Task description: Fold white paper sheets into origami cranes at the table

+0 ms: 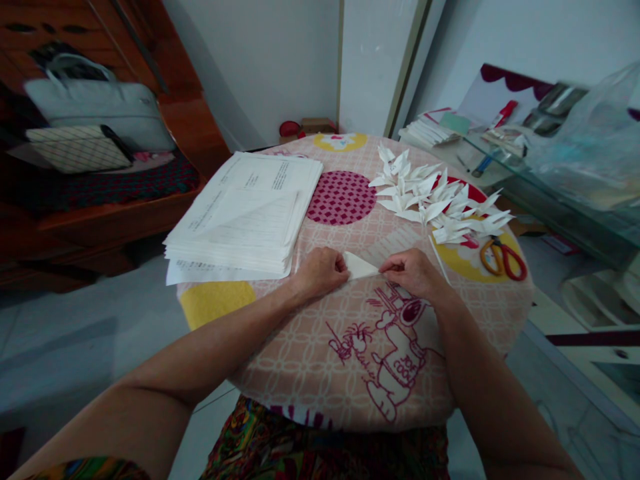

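A small folded piece of white paper [360, 267] is stretched between my two hands over the middle of the round table. My left hand [323, 270] is closed on its left end, fingers curled in. At the pointed right end, my right hand [413, 270] pinches the paper between thumb and fingertips. Just behind lies a printed paper strip [393, 243], partly covered by my right hand. To the left rests a thick stack of printed sheets [245, 207], with a folded sheet on top. Several folded white paper cranes [425, 190] sit in a cluster at the back right.
Scissors [503, 259] with orange and red handles lie at the right edge of the patterned tablecloth [310, 353]. A glass shelf [560, 193] with a plastic bag stands to the right. On the left, a wooden bench [185, 127] holds a pale handbag [100, 107].
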The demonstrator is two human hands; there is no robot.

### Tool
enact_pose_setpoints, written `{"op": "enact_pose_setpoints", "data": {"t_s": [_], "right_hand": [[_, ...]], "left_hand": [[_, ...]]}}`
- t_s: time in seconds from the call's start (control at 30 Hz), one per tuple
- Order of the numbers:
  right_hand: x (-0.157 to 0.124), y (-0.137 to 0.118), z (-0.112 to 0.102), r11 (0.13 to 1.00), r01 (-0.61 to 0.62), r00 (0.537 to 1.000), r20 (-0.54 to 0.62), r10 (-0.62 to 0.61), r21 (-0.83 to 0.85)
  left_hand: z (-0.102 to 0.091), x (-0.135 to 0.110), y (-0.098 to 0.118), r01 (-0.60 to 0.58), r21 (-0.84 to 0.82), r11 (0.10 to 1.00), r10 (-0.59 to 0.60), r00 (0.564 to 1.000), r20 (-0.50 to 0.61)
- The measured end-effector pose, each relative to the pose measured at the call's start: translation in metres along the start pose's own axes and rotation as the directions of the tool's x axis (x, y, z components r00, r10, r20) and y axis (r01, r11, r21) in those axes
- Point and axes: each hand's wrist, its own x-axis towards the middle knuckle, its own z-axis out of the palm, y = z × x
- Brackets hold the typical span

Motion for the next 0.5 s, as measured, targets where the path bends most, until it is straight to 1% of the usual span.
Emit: {"op": "enact_pose_setpoints", "data": {"t_s": [0.13,0.27,0.37,0.5], "right_hand": [[-0.0040,0.0035,-0.0028,1.000,-0.015,0.999,-0.030,0.014,-0.002],[-0.0049,0.0084,-0.0036,0.998,-0.042,0.996,-0.073,0.046,0.055],[-0.0044,0.0098,-0.0034,0.995,-0.052,0.995,-0.078,0.059,0.086],[-0.0051,0.0076,-0.0035,0.993,-0.067,0.995,-0.071,0.074,0.099]], "left_hand": [[0.0017,-0.0011,-0.0026,-0.097,0.025,0.995,0.097,0.995,-0.013],[0.0007,-0.0028,-0.0050,-0.185,0.017,0.983,0.185,0.983,-0.011],[0.0005,-0.0030,-0.0062,-0.199,0.006,0.980,0.199,0.980,-0.007],[0.0011,-0.0015,-0.0063,-0.167,-0.015,0.986,0.167,0.986,-0.010]]}}
